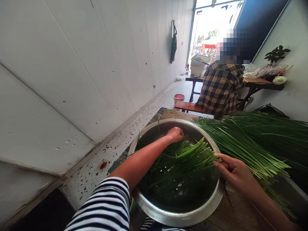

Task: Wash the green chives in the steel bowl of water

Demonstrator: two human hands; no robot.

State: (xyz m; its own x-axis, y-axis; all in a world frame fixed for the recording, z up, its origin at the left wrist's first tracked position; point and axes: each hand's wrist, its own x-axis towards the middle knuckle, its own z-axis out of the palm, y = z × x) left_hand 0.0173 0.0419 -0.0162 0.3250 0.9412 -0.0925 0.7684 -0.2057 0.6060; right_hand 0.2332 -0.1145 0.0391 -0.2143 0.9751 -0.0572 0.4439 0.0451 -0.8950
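Observation:
A wide metal basin (179, 221) holds water and a bunch of garlic chives (197, 154), leaves dark and wet, pale stem ends pointing up and right. At the basin's right rim my right hand (231, 168) pinches a few stem ends between thumb and fingers. My left hand (176, 134) reaches over the basin near its far side. Its fingers are curled closed, and I cannot make out what is in them. Beside the basin on the right lies a large pile of garlic chives (245, 144), stem ends toward me.
A person in a plaid shirt (220, 86) sits on a wooden bench (187, 106), facing away, at a table. A pink bucket (179, 99) stands on the speckled floor (115, 144). The white wall (108, 64) runs along the left, with a checked apron (173, 45) hanging on it.

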